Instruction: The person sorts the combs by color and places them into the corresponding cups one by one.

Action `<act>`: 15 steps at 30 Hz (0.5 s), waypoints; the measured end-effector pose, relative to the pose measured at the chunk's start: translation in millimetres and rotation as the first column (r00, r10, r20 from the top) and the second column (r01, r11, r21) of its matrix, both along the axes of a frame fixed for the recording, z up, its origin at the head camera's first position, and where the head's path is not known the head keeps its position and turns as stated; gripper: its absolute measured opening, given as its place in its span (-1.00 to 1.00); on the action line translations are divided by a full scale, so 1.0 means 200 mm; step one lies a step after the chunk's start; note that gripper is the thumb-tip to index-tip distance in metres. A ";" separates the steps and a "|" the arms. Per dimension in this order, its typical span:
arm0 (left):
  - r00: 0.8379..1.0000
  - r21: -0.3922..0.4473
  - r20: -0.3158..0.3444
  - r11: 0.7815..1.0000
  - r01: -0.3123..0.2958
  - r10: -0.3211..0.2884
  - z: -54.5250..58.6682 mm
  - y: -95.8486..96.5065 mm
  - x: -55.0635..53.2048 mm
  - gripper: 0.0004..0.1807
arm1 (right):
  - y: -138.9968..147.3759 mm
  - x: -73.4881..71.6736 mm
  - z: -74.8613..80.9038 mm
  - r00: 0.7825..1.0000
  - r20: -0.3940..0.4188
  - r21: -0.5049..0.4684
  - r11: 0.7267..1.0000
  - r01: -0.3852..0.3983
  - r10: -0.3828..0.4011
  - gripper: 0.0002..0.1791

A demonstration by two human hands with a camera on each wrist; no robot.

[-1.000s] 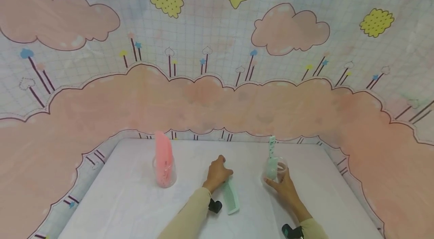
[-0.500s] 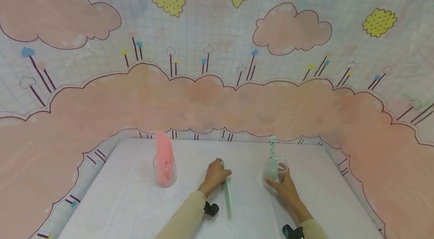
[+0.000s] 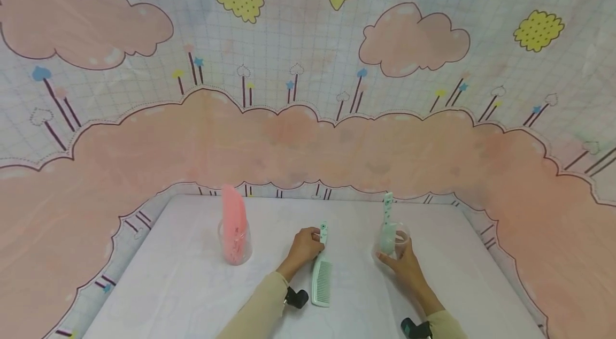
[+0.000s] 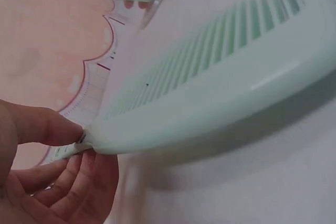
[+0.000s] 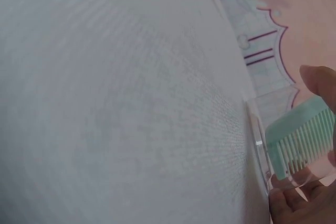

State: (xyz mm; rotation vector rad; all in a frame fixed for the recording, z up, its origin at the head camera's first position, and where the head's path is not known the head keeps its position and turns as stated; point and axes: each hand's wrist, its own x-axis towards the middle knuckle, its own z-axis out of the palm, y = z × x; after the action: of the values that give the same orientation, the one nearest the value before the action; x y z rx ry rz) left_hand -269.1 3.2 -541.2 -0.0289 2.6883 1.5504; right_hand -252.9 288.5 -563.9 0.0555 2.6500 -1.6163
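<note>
With thumb and fingers my left hand (image 3: 304, 245) pinches a pale green comb (image 3: 321, 283) by its handle, near the middle of the white table. The comb's toothed end points toward me, teeth to the right; the left wrist view shows this comb (image 4: 210, 103) close up, with a shadow beneath it. At the right, my right hand (image 3: 408, 270) grips a clear cup (image 3: 401, 238). Inside that cup stands a second green comb (image 3: 387, 224), handle up and above the rim. Its toothed end (image 5: 296, 121) shows through the clear wall in the right wrist view.
Another clear cup (image 3: 248, 248) stands on the left of the white table (image 3: 183, 285), with a tall flat pink thing (image 3: 233, 221) upright in it. A patterned cloth (image 3: 308, 152) rises behind the table's far edge.
My left hand has turned the comb over through an edge-on position, and its teeth now face right. That hand has also shifted slightly left. My right hand and its cup stay still.
</note>
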 end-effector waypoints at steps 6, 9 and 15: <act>0.999 0.064 -0.042 0.997 0.036 -0.033 0.07 0.02 0.02 -0.57 | 0.01 0.00 0.00 1.000 0.001 0.002 1.000 -0.007 0.007 0.04; 0.995 0.067 -0.086 0.996 0.063 -0.057 0.10 0.03 0.04 -0.58 | 0.01 0.00 0.00 1.000 -0.012 -0.004 1.000 -0.013 0.013 0.04; 0.987 0.110 -0.135 0.988 0.107 -0.091 0.15 0.05 0.07 -0.59 | 0.01 0.01 -0.01 0.999 -0.029 0.006 1.000 -0.020 0.020 0.05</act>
State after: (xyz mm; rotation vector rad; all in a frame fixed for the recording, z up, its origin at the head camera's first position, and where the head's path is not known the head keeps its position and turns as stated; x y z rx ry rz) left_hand -254.3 12.7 -511.7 0.2136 2.6411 1.7322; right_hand -250.3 291.1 -565.4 0.0053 2.6676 -1.6158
